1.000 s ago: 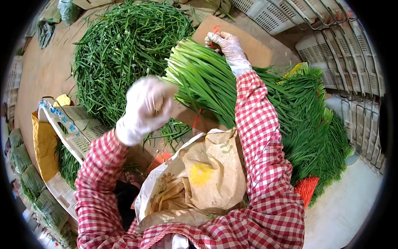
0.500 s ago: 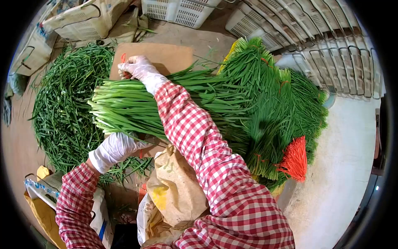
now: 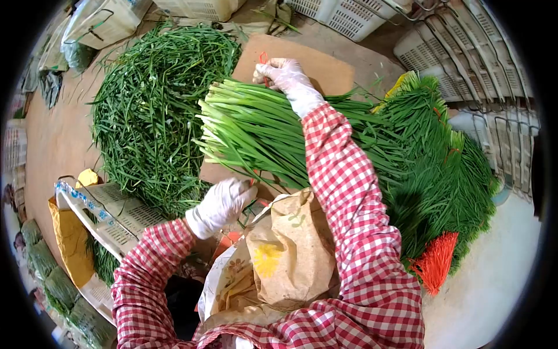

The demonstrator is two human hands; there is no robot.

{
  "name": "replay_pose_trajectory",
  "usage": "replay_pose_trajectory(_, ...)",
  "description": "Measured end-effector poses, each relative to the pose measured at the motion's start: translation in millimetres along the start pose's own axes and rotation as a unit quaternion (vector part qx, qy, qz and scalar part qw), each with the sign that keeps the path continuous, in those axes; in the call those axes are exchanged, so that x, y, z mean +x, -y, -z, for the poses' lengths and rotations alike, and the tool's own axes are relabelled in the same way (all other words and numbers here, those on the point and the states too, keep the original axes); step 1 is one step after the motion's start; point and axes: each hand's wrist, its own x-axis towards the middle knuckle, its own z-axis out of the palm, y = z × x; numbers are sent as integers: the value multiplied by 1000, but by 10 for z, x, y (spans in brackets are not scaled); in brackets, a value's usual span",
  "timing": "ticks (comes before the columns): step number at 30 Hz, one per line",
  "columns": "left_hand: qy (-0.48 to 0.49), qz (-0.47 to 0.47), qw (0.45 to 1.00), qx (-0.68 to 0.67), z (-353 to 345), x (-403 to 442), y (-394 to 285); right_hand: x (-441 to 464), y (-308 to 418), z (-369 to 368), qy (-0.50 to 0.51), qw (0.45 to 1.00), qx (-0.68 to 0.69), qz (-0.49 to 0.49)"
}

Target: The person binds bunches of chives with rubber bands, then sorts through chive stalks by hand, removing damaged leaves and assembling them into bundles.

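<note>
A large bunch of green chives (image 3: 256, 125), pale stem ends to the left, lies across a brown board (image 3: 325, 61). At the bunch's far edge my right hand (image 3: 282, 78), in a white glove, is closed on a red tie (image 3: 264, 57) that loops above the fingers. My left hand (image 3: 218, 206), also gloved, is at the near edge, just off the stems. Its fingers are pinched together, with a bit of red tie showing at the fingertips. Whatever part of the tie runs under the bunch is hidden.
Loose green leaves (image 3: 157, 110) are heaped at the left. More chive bunches (image 3: 442, 186) are stacked at the right, with a bundle of red ties (image 3: 436, 262) on them. White crates (image 3: 465, 52) stand at the back right; another crate (image 3: 116, 215) is near my left arm.
The view has shifted, so the scene sits farther right. My left hand has come out from under the bunch's near edge with the red tie's end. My right hand stays at the far edge.
</note>
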Motion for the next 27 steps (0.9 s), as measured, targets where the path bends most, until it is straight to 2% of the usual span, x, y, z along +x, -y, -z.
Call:
replay_pose_trajectory(1,-4,36,999,-15,-21,-89,-68,19,-15,21,21,995,-95,-17)
replay_pose_trajectory(2,-9,72,997,-29,-36,-185,-135,25,-33,33,29,995,-94,-16)
replay_pose_trajectory(3,4,129,991,-35,-108,-328,-182,30,-60,34,30,980,-195,-15)
replay_pose_trajectory(4,-30,179,975,-130,-133,-375,-261,22,-57,18,32,955,-294,-12)
replay_pose_trajectory(6,-153,261,929,-215,-192,-331,-536,-47,-39,-37,40,951,-306,-17)
replay_pose_trajectory(7,-139,357,859,-338,-182,-320,-650,-95,-14,-75,23,936,-351,-17)
replay_pose_trajectory(8,-163,413,776,-449,-230,-215,-715,-148,9,-111,4,918,-395,-16)
replay_pose_trajectory(10,-196,428,691,-549,43,202,-854,-246,-21,-185,-2,920,-393,4)
replay_pose_trajectory(14,-272,401,667,-566,-29,623,-875,-446,-97,-350,-100,889,-426,134)
replay_pose_trajectory(17,-316,414,650,-554,17,848,-876,-598,-140,-433,-134,867,-420,233)
replay_pose_trajectory(18,-321,412,650,-551,19,885,-846,-675,-112,-475,-122,865,-424,240)
replay_pose_trajectory(20,-318,451,612,-567,19,940,-771,-783,-26,-507,-73,876,-439,185)
replay_pose_trajectory(22,-345,436,617,-557,-9,1007,-654,-753,-101,-453,-76,886,-412,198)
replay_pose_trajectory(24,-296,490,621,-534,77,1048,-577,-776,-124,-376,-84,896,-382,209)
replay_pose_trajectory(27,-254,516,620,-534,196,1116,-397,-821,-57,-172,14,961,-246,122)
